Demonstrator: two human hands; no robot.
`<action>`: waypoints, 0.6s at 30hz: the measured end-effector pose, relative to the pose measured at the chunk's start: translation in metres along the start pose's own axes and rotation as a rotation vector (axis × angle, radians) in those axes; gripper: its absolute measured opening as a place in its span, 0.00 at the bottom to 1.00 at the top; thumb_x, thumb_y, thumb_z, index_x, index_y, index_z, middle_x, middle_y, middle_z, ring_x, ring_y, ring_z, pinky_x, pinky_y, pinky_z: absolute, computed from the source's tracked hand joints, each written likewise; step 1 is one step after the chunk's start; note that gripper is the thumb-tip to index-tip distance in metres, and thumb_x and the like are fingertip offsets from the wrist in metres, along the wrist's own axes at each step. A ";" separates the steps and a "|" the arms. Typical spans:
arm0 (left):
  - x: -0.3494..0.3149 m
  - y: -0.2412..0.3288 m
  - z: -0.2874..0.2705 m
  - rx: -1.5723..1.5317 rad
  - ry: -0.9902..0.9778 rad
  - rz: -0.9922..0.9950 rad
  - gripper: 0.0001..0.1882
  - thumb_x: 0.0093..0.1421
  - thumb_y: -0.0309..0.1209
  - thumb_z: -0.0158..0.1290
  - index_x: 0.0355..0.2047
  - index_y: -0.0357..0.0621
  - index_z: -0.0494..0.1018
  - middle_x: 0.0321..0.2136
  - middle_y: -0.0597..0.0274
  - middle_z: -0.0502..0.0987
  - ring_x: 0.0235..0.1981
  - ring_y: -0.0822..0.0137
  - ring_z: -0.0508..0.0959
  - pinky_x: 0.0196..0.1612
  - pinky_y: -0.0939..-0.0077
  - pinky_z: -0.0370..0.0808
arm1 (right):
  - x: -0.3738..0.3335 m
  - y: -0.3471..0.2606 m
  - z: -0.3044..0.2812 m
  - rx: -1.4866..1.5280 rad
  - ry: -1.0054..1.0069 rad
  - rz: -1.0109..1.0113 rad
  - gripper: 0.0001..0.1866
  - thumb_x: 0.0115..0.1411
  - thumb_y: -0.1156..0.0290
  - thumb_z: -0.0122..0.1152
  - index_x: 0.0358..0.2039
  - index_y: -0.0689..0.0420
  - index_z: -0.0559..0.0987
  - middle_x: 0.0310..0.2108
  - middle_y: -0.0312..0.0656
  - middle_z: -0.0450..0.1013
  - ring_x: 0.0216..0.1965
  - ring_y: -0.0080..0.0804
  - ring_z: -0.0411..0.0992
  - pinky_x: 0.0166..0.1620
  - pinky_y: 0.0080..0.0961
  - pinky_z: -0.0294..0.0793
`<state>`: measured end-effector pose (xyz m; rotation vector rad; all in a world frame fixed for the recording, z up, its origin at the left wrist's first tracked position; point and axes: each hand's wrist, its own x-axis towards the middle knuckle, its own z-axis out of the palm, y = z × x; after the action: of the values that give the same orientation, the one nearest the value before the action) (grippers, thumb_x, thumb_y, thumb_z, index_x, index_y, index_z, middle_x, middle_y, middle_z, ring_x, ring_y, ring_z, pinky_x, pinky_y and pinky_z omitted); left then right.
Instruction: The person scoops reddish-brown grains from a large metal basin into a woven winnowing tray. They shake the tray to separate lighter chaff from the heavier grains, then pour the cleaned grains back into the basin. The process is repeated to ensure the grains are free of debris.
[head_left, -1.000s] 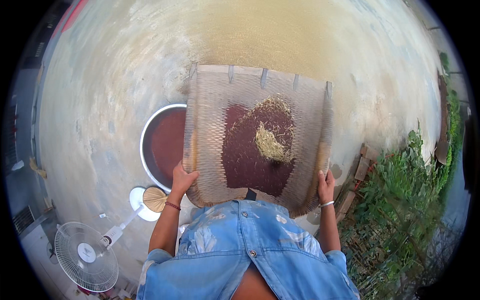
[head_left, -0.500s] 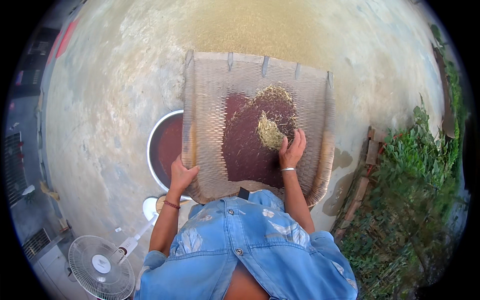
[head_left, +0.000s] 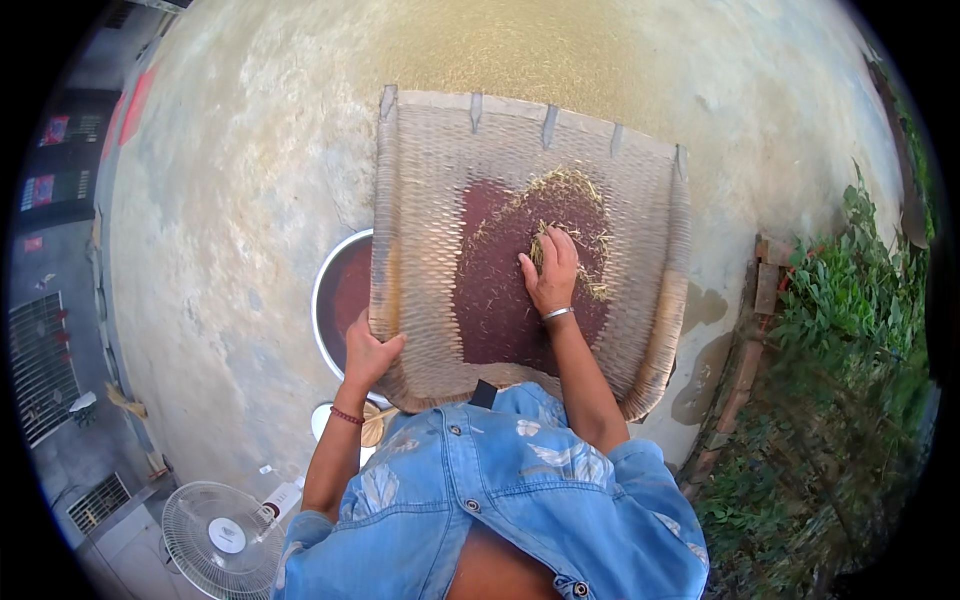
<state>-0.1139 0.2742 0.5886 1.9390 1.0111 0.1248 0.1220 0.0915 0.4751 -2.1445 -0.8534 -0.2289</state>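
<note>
The head-worn fisheye looks steeply down and wide. The shirt [head_left: 420, 510] lies nearest it, the woven basket [head_left: 420, 250] just beyond.

Pale, blotchy concrete floor [head_left: 250, 200] going tan toward the top, two dark patches [head_left: 705, 308] on its right, then brick edging [head_left: 735, 385] with green plants [head_left: 855, 300] past it; grey wall [head_left: 45, 265] with barred windows [head_left: 43, 355] far left, red strip [head_left: 137, 105] upper left, white fan [head_left: 227, 535] lower left, soft daylight overall.

White fan [head_left: 227, 535] lower left; green plants [head_left: 845, 305] right.
</note>
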 end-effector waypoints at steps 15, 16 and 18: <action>-0.004 0.011 0.001 0.002 0.002 -0.024 0.24 0.39 0.26 0.59 0.39 0.31 0.69 0.30 0.48 0.77 0.32 0.58 0.79 0.38 0.70 0.73 | 0.030 0.025 -0.014 -0.042 0.054 -0.019 0.10 0.53 0.69 0.61 0.20 0.57 0.70 0.19 0.42 0.63 0.17 0.38 0.65 0.22 0.34 0.66; -0.004 0.010 0.002 0.008 0.005 -0.021 0.24 0.39 0.26 0.59 0.39 0.31 0.69 0.30 0.48 0.77 0.32 0.58 0.79 0.38 0.70 0.73 | 0.028 0.032 -0.015 0.044 0.031 0.114 0.11 0.54 0.69 0.59 0.21 0.58 0.69 0.18 0.41 0.63 0.16 0.36 0.64 0.21 0.32 0.65; -0.003 0.009 0.004 0.021 0.013 -0.006 0.24 0.39 0.26 0.59 0.39 0.30 0.69 0.30 0.48 0.77 0.32 0.58 0.78 0.38 0.69 0.73 | 0.022 0.058 -0.016 0.213 -0.006 0.378 0.12 0.58 0.69 0.56 0.21 0.59 0.69 0.16 0.39 0.62 0.14 0.33 0.62 0.19 0.30 0.62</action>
<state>-0.1085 0.2668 0.5943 1.9561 1.0308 0.1244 0.1779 0.0641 0.4596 -2.0567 -0.4393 0.0605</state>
